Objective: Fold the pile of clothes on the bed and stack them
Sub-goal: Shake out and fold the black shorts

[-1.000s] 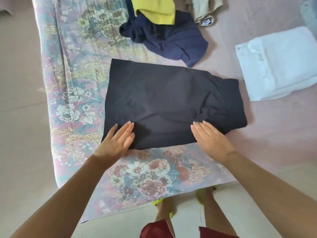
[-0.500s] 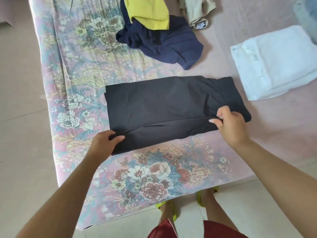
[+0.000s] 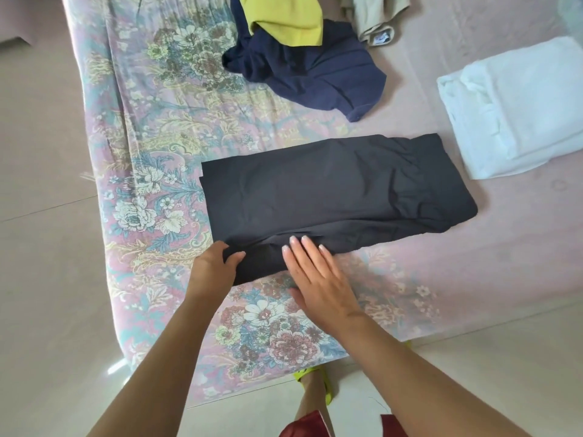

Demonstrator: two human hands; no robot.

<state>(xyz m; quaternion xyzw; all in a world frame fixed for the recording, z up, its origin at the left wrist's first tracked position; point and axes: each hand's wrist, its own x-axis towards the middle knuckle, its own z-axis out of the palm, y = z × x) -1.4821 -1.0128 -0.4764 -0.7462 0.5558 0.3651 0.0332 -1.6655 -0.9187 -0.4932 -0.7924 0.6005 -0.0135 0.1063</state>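
A black garment point(image 3: 334, 190) lies folded into a long strip on the bed point(image 3: 132, 127), which has a flowery pink sheet. It sits near the bed's front edge.

The left hand point(image 3: 213, 266) is at the strip's near left corner. Its thumb and fingers are curled around the cloth there and pinch it. The right hand point(image 3: 318, 275) is just beside the left one. Its fingers are straight and close together, and they lie flat on the near edge of the black garment, with the palm over the sheet.

Behind the black garment, farther up the bed, is the pile. A navy blue garment point(image 3: 318, 74) lies crumpled there, and a yellow-green garment point(image 3: 287, 20) rests on top of it. A beige garment point(image 3: 375, 17) lies bunched up just to the right of those two.

To the right of the black garment, well apart from the pile, sits a folded white cloth point(image 3: 517, 108) with another folded white layer on top.
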